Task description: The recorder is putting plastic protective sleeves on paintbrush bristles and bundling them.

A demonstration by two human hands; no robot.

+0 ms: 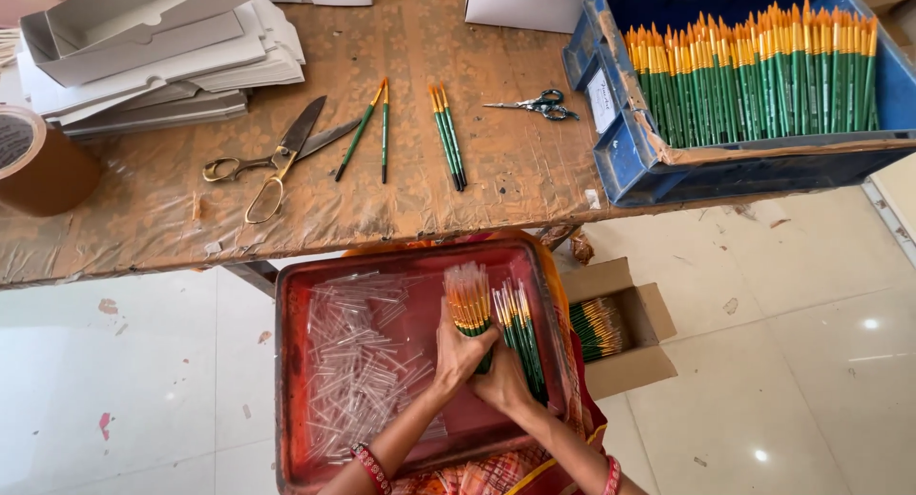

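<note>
A red tray [296,381] rests on my lap. My left hand [458,352] is closed around a bundle of green-handled paint brushes [468,299] with orange ferrules and clear caps, held upright over the tray. My right hand [504,381] presses against the left from below, at the bundle's base. A few more green brushes [520,328] lie in the tray beside the bundle. A heap of clear plastic caps [358,361] fills the tray's left half.
On the table lie large brass-handled scissors [272,161], small scissors [539,104], two pairs of brushes [448,137], a tape roll [38,161], flat white boxes [153,47]. A blue crate [620,152] holds many brushes. A cardboard box [639,319] of brushes sits on the floor.
</note>
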